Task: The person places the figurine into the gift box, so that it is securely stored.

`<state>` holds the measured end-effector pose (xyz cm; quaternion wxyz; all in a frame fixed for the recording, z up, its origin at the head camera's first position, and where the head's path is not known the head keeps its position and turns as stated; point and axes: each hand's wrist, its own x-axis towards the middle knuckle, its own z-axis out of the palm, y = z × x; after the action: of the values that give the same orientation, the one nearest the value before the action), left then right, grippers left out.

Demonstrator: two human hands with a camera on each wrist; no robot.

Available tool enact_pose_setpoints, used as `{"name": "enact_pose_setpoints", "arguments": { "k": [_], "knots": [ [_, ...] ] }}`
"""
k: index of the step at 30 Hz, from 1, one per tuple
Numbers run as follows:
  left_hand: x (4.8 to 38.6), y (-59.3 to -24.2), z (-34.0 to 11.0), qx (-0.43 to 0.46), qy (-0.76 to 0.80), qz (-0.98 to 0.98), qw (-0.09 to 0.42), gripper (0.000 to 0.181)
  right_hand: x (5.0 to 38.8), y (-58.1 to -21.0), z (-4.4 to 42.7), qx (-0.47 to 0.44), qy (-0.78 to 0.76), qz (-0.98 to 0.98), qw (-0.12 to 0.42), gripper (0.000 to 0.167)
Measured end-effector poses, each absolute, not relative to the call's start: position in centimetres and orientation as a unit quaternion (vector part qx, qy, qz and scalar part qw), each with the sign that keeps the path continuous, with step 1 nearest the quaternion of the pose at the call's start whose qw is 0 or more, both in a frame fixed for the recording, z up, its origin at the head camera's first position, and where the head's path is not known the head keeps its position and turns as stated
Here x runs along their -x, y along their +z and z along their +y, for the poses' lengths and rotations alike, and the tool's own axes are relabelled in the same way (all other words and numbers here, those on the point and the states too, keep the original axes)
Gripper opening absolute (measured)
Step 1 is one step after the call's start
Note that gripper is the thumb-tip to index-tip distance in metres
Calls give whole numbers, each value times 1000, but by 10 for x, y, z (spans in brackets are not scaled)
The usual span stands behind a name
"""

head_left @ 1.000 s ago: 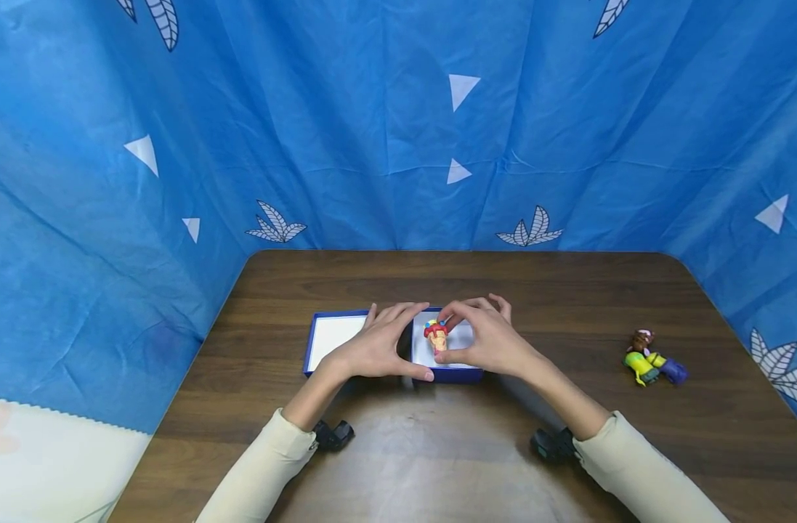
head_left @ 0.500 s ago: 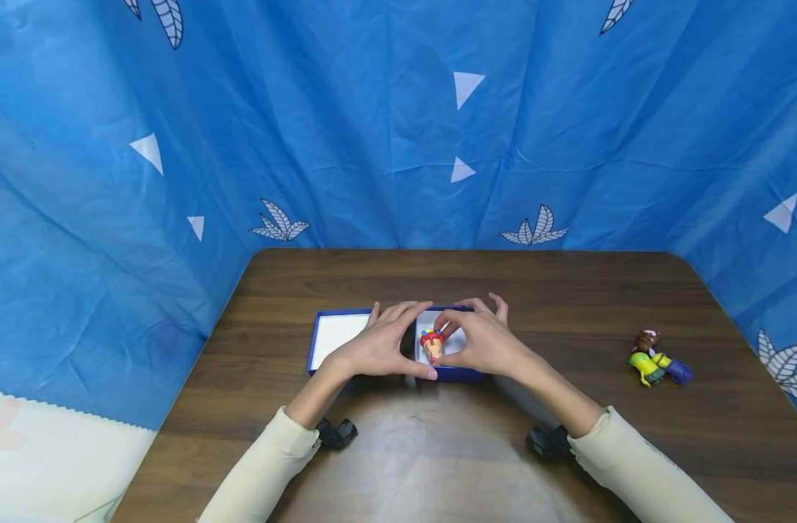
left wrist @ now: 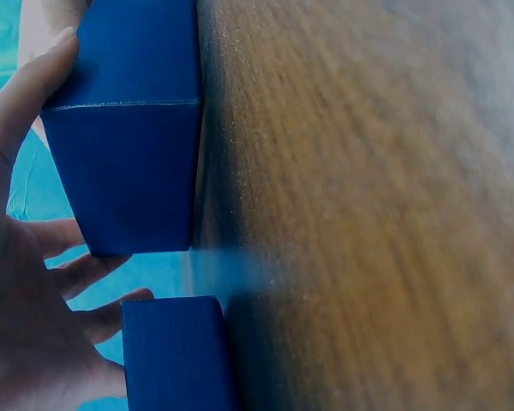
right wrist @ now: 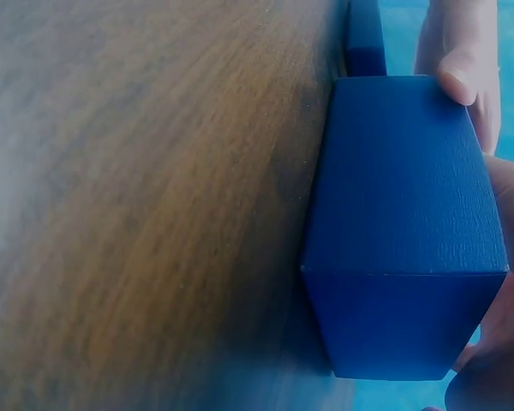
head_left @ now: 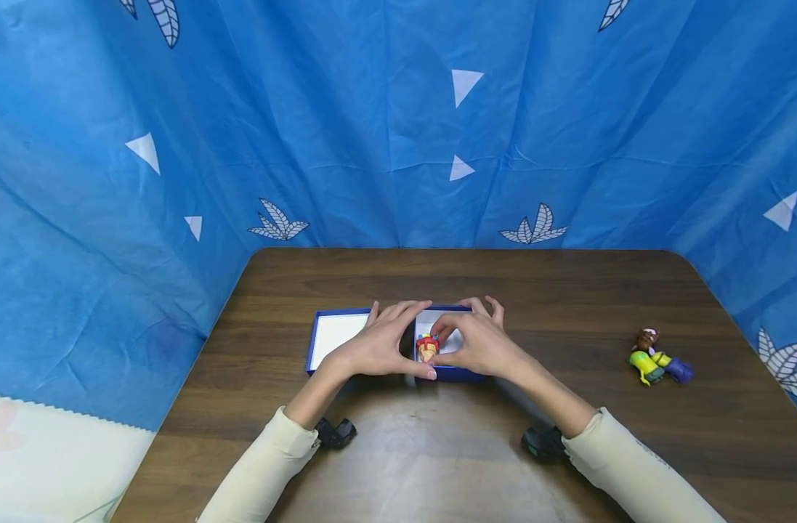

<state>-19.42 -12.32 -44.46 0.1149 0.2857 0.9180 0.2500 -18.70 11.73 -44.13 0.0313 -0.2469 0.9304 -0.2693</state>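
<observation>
A small toy shaped like an ice cream cone (head_left: pixel 427 347), with a red top and tan cone, is at the left end inside a blue box (head_left: pixel 460 375) with a white interior. My right hand (head_left: pixel 482 347) pinches the toy between thumb and fingers. Across the box's left end, my left hand (head_left: pixel 377 350) holds it, thumb at the near wall and fingers at the far rim. The left wrist view shows that thumb on the upper edge of the blue box (left wrist: pixel 124 171). The right wrist view shows the box's outer wall (right wrist: pixel 403 180), hiding the toy.
A white-lined blue lid (head_left: pixel 334 338) lies left of the box, partly behind my left hand. On the right of the wooden table (head_left: pixel 405 465) lies a toy figure (head_left: pixel 656 359) in yellow-green and purple. Blue curtains (head_left: pixel 385 131) surround the table.
My right hand has shifted slightly left, carrying the ice cream toy left and lower inside the box. My left hand has stayed at the box.
</observation>
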Motion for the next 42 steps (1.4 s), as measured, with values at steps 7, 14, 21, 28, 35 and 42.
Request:
{"name": "enact_pose_setpoints", "arguments": {
  "k": [7,14,21,28,35,42],
  "knots": [
    [194,-444,-125,-282,249,919,115,120,186,-440,118,252,-283,925,39,27],
    [194,-443,-124,-284,251,918,114,120,186,-440,120,253,-287,923,45,27],
    [193,-442,-124,-282,249,919,119,121,187,-436,124,251,-288,923,47,35],
    [193,-443,-124,-284,248,919,115,121,186,-433,133,251,-316,915,17,45],
    [194,-445,-122,-283,249,919,116,121,182,-432,147,253,-346,903,-10,56],
    [194,-445,-123,-282,252,919,116,121,182,-435,162,250,-363,897,-30,52]
  ]
}}
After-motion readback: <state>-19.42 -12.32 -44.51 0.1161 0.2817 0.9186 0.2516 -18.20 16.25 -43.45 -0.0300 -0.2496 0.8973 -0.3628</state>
